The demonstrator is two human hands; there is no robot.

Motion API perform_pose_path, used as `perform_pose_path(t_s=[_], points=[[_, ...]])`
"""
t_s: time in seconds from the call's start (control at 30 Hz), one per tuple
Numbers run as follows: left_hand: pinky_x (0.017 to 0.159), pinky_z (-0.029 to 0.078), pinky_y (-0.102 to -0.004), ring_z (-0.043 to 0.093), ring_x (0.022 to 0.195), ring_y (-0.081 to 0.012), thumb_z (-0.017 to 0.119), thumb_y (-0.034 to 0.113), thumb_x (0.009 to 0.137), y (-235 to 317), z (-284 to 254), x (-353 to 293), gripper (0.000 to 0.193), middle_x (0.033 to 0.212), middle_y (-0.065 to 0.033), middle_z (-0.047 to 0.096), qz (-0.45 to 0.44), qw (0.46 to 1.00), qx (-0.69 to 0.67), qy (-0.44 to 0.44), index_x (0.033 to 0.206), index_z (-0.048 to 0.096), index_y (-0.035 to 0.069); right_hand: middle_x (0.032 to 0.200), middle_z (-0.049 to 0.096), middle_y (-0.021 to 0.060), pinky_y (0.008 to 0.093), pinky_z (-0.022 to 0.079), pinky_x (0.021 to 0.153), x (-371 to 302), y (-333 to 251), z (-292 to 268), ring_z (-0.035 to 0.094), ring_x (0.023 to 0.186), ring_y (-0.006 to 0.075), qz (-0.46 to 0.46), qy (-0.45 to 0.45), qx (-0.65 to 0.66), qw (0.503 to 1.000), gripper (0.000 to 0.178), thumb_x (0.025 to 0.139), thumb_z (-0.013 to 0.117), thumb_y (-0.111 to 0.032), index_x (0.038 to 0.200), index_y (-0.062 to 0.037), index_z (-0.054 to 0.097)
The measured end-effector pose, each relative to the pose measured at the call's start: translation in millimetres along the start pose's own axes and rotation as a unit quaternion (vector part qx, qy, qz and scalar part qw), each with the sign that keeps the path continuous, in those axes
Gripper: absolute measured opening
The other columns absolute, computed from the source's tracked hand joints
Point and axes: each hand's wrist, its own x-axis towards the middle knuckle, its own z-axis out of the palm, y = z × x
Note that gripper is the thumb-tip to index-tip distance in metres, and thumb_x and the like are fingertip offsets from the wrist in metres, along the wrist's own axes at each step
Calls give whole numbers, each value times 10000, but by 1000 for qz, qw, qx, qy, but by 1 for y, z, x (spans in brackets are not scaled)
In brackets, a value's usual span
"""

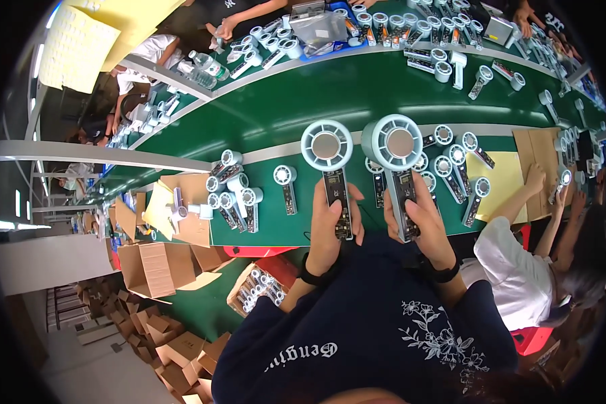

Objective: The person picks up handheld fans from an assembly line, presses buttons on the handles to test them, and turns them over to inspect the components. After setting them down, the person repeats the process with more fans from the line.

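My left hand [325,229] is closed around the handle of a light-blue handheld fan [327,144], held upright with its round head at the top. A bare circuit board shows along its handle, and my thumb lies on it. Beside it, my right hand [424,219] grips a second handheld fan [398,143] of the same kind, its board also exposed. The two fan heads are close together above the green table [266,232]. Behind and right of the right-hand fan lie several similar fans [456,156]; a single fan [285,182] lies left of my left hand.
More fans [232,202] are clustered at the left beside cardboard [195,232]. A box of fans [256,289] stands below the table edge. On my right a co-worker in a white shirt [518,269] reaches over yellow paper [498,178]. A green conveyor-like surface [357,87] runs beyond.
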Motion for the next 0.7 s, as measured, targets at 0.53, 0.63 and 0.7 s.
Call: perform_pose_path(t_s=[0.53, 0.63, 0.7], points=[[353, 374, -222, 471, 522, -119, 421, 304, 930, 7, 2, 1, 512, 998, -133, 481, -26, 998, 56, -9, 1307, 271, -8, 931, 480, 80, 209, 381, 522, -8, 5, 1, 450, 634, 89, -22, 37, -30, 999, 475, 934, 436, -198, 1341, -39, 249], [350, 369, -221, 471, 519, -119, 418, 307, 927, 1, 2, 0, 538, 998, -134, 482, -30, 997, 71, -21, 1332, 255, -9, 927, 481, 78, 207, 374, 513, -11, 7, -4, 444, 625, 85, -23, 38, -25, 999, 471, 936, 433, -202, 1339, -39, 252], [349, 366, -221, 471, 518, -119, 417, 308, 926, 1, 3, 0, 552, 998, -135, 482, -29, 996, 82, -24, 1344, 247, -9, 923, 481, 77, 204, 367, 505, -11, 6, -5, 440, 618, 83, -20, 36, -26, 999, 468, 938, 431, -207, 1338, -39, 255]])
